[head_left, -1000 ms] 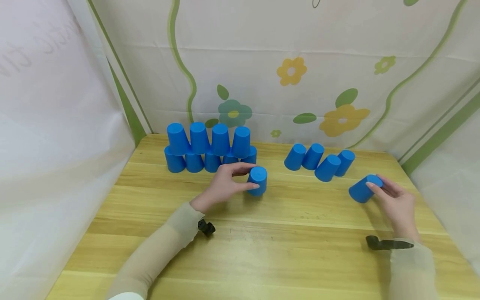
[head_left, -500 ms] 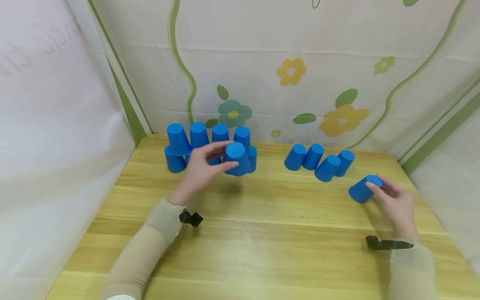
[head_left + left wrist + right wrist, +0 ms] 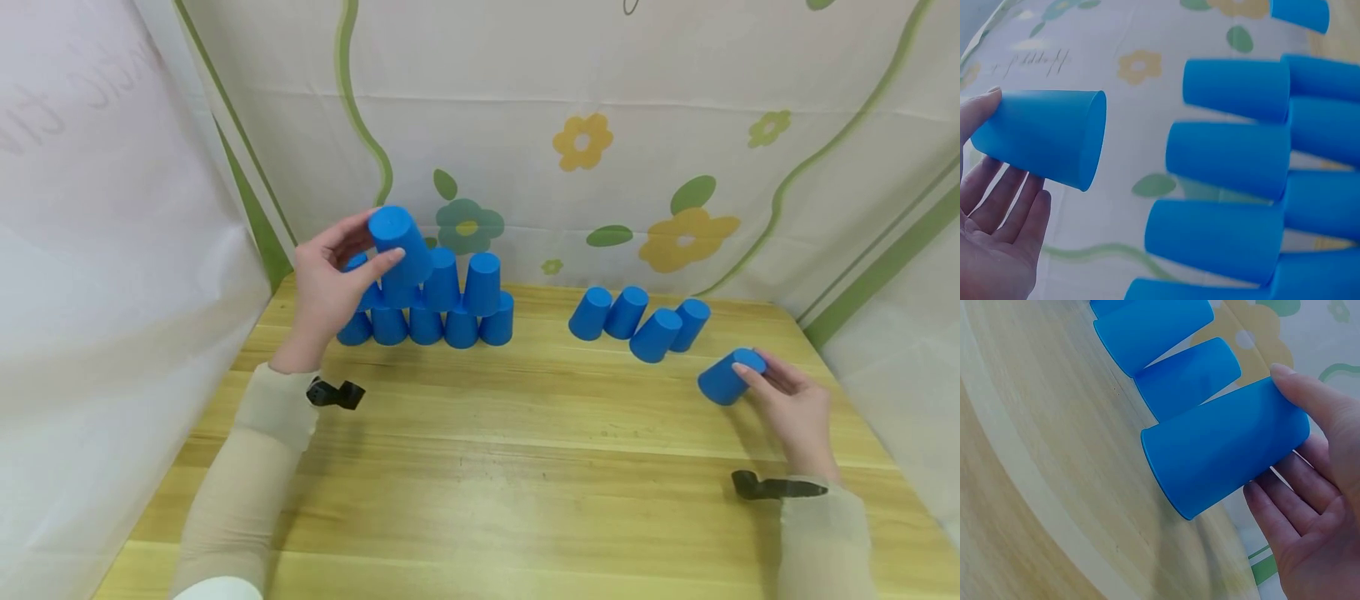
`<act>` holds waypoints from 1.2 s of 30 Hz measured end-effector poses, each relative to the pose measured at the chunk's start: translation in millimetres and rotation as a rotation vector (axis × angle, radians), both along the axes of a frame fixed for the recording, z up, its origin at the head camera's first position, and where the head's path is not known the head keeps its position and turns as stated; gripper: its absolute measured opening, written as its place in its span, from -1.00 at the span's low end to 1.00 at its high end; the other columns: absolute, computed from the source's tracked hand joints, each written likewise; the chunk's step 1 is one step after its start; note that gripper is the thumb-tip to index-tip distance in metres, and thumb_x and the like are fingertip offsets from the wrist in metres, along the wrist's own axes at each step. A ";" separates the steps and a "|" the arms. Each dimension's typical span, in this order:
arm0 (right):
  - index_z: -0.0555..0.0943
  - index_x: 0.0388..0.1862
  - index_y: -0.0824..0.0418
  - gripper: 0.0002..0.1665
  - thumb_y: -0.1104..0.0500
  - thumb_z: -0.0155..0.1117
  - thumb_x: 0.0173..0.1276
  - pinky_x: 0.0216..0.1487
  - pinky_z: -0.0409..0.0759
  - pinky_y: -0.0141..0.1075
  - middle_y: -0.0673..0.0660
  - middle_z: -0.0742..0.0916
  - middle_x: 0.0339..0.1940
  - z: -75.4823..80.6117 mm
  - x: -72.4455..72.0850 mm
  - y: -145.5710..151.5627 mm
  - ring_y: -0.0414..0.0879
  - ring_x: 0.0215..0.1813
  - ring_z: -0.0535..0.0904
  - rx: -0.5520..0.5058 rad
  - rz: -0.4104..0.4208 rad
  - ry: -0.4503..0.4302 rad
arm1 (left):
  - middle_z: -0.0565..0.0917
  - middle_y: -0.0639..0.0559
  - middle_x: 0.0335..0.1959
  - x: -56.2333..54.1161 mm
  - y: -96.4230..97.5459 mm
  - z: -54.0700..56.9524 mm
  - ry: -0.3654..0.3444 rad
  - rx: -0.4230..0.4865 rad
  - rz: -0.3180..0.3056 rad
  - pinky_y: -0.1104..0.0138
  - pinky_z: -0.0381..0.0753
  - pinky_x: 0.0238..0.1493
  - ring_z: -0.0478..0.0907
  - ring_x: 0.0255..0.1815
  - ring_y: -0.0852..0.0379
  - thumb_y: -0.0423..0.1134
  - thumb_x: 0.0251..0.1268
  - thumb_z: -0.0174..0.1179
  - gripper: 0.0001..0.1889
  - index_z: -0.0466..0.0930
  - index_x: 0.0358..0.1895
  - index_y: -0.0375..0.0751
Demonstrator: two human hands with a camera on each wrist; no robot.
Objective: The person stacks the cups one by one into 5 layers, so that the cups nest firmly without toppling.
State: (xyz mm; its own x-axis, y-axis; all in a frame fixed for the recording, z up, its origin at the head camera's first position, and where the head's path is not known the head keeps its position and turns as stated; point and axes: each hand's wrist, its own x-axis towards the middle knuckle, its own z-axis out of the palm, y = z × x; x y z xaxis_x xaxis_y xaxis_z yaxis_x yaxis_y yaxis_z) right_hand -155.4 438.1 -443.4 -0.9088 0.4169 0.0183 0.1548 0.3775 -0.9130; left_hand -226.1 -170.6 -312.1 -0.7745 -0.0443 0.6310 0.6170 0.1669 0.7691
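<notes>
My left hand (image 3: pixel 330 275) pinches a blue cup (image 3: pixel 402 246) near its base, mouth down, in the air in front of and above a two-tier stack of upside-down blue cups. The stack's upper row (image 3: pixel 482 285) straddles the lower row (image 3: pixel 461 330). In the left wrist view the held cup (image 3: pixel 1041 137) is apart from the stacked cups (image 3: pixel 1229 159). At the right, my right hand (image 3: pixel 797 412) holds another blue cup (image 3: pixel 723 382) between thumb and fingers, tilted. The right wrist view shows this cup (image 3: pixel 1222 447) close to the tabletop; whether its rim touches is unclear.
Several upside-down blue cups (image 3: pixel 655 336) stand loosely grouped right of the stack, between it and my right hand. The wooden table (image 3: pixel 510 483) ends at a white flowered cloth (image 3: pixel 525 183) behind; more cloth hangs at both sides.
My left hand has lifted its cup off the table and carried it left and up, past the stack's right part to above its upper row. My right hand stays in place.
</notes>
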 end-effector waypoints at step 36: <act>0.49 0.48 0.06 -0.20 -0.05 0.52 0.29 -0.16 0.49 -0.70 -0.23 0.67 0.15 -0.2 -1.0 0.0 -0.46 0.07 0.55 -0.045 -0.015 -0.012 | 0.64 -0.04 0.23 -45.1 -45.8 -4.1 -0.232 -0.130 0.191 0.26 0.55 0.22 0.57 0.18 -0.01 -0.04 0.34 0.40 -0.43 0.56 0.38 -0.07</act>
State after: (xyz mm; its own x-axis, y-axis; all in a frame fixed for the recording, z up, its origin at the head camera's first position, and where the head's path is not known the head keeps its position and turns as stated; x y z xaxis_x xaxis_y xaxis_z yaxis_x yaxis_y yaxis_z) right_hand -156.4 438.1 -443.6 -0.9026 0.4304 -0.0118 0.1714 0.3340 -0.9269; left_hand -271.2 -216.5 -316.2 -0.8836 -0.1334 0.4489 0.3762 0.3687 0.8500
